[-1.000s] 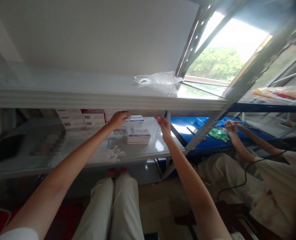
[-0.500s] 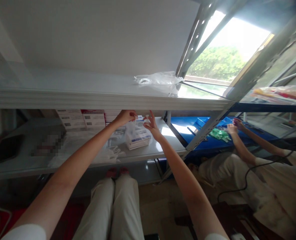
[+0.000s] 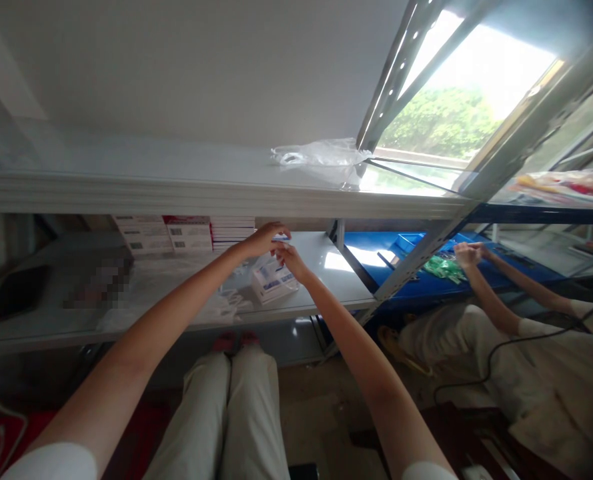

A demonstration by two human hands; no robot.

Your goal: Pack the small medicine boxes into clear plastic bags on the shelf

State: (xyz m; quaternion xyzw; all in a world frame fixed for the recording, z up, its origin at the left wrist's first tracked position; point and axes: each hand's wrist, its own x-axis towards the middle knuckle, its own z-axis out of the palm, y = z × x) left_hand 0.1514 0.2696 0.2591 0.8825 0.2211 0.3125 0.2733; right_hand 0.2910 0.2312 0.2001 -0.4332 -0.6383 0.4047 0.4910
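Head view: my left hand [image 3: 271,239] and right hand [image 3: 290,259] meet above the lower shelf [image 3: 321,287], left slightly higher and farther off, their fingertips touching or very nearly so. Fingers on both are bent inward with little gap between them; a pale scrap shows at the tips, but it is too small for me to tell whether either hand has firm hold of the bag's film. Directly below, and a little toward me, the clear plastic bag [image 3: 265,281] sits on the shelf around a stack of white-and-blue boxes [image 3: 276,288], tilted, its top reaching up close under my fingers. Left of it, flattened bags [image 3: 226,307] lie near the shelf's front edge, and stacked cartons [image 3: 191,237] stand behind my left forearm. Off to my right, a co-worker's hands [image 3: 469,253] come together over a blue table [image 3: 369,245], just beside a green bundle [image 3: 443,268]
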